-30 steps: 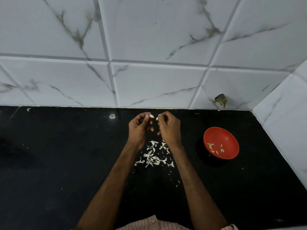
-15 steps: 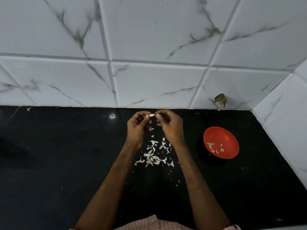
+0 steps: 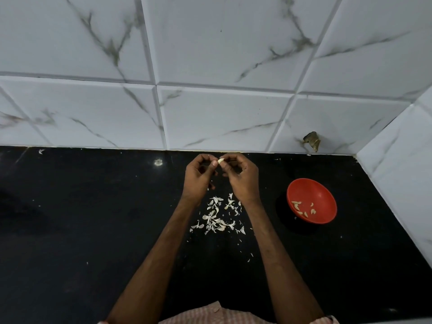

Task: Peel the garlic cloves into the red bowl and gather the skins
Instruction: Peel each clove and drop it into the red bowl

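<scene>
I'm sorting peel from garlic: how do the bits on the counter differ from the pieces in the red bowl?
The skins lie scattered on the black counter; the cloves sit inside the red bowl. The skins are thin, white, ragged flakes; the cloves are plumper, yellowish pieces. The skins are many; the cloves few. Both are small and pale.

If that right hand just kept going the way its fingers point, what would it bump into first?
The right hand points left at the garlic clove it pinches; beyond that it would likely meet the left hand. Depth is unclear from one view.
</scene>
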A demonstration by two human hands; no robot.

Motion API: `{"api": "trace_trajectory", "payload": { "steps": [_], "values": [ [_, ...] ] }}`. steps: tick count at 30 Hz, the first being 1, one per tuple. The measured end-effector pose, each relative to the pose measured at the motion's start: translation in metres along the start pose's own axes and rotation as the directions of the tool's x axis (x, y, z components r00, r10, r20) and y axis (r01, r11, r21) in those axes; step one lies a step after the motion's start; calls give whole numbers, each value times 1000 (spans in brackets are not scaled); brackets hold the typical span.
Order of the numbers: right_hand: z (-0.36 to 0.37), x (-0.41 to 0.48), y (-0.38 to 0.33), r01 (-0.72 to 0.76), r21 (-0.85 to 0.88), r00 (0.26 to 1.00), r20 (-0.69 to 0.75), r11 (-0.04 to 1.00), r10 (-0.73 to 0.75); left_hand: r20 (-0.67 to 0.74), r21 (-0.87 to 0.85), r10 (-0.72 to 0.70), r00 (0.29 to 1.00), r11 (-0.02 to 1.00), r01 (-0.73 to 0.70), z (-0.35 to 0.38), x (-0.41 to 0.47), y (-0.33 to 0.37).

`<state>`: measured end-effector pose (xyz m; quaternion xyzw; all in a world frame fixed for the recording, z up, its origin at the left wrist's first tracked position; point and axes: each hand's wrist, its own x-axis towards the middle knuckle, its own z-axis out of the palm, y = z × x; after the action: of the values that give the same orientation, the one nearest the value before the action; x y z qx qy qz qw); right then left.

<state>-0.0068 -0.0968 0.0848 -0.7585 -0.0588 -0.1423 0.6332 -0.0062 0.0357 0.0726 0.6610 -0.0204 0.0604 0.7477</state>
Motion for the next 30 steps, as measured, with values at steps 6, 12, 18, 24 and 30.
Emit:
{"api": "trace_trajectory", "payload": {
  "steps": [6,12,18,24,30],
  "values": [
    [-3,1,6,40,-144,997,71,989,-30,37,184,65,997,980,-71,-4,5,-8],
    [1,0,2,-116,31,993,42,993,115,56,174,28,998,984,-38,2,10,-10],
    [2,0,8,-94,-31,992,78,995,97,72,164,-12,997,987,0,-2,11,-16],
    [2,-1,4,-114,50,993,32,992,112,89,154,-30,996,988,16,-1,11,-12],
    [1,-1,7,-94,71,996,-4,993,95,125,93,-100,987,992,89,4,7,-3]
  ]
}}
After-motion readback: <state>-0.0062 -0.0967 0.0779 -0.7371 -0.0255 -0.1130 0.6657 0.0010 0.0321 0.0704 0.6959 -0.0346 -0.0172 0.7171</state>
